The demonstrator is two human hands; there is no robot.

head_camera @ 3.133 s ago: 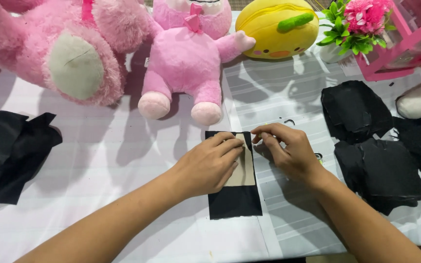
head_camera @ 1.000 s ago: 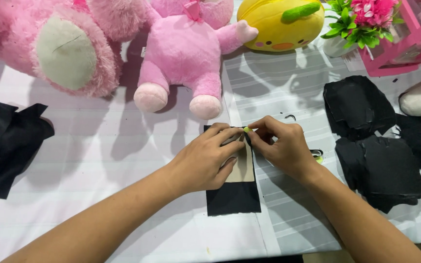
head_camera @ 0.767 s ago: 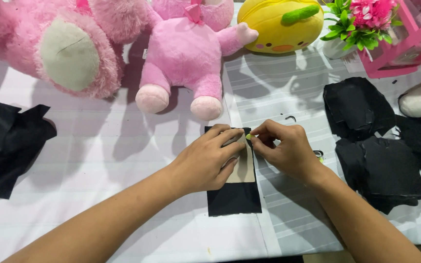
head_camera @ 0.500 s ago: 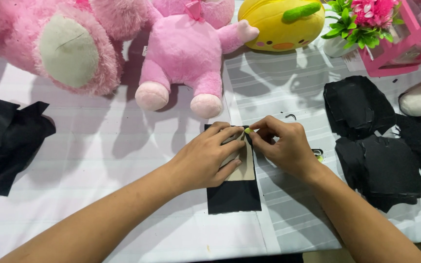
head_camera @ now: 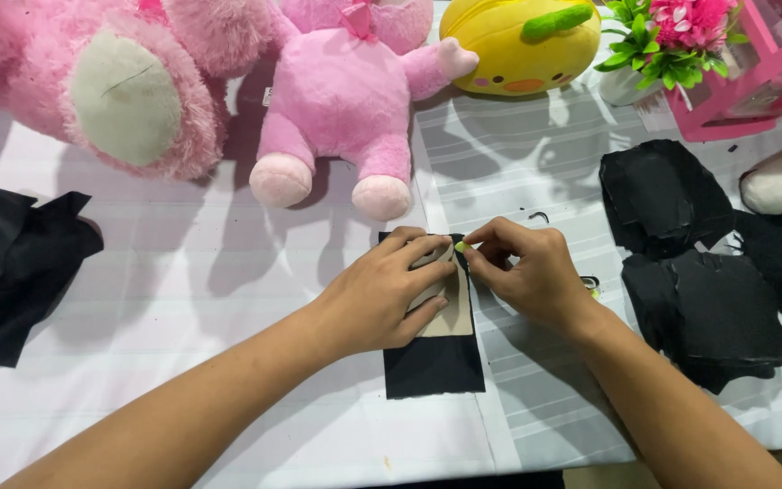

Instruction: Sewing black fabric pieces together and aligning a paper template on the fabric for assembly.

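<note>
You are pressing your left hand (head_camera: 389, 294) flat on a beige card template (head_camera: 450, 312) lying over a black fabric piece (head_camera: 434, 362) on the white tablecloth (head_camera: 183, 290), while your right hand (head_camera: 522, 272) is pinching a small yellow chalk (head_camera: 461, 245) at the template's top edge.

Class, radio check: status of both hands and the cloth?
Left hand flat on tan card over black cloth. Right hand pinching small yellow-green piece. Nothing obstructing.
</note>
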